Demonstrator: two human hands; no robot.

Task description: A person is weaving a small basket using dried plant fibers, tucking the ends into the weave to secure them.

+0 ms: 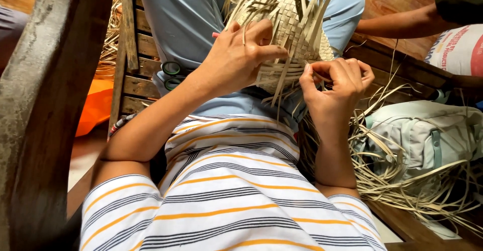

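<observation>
A half-woven basket of pale straw strips point(289, 24) rests on my lap, loose strip ends sticking out all around. My left hand point(239, 55) presses on its woven side, fingers curled over the weave with the thumb laid across it. My right hand point(337, 82) sits just below and to the right, fingertips pinching loose strips at the basket's lower edge. I am seated in a striped shirt and light blue trousers.
Scissors with green-ringed handles point(171, 75) lie on the wooden slat bench by my left thigh. A heap of loose straw strips point(402, 180) and a pale backpack point(427, 135) lie at right. Another person's arm point(402, 24) reaches in at the upper right. A thick wooden post point(45, 105) stands left.
</observation>
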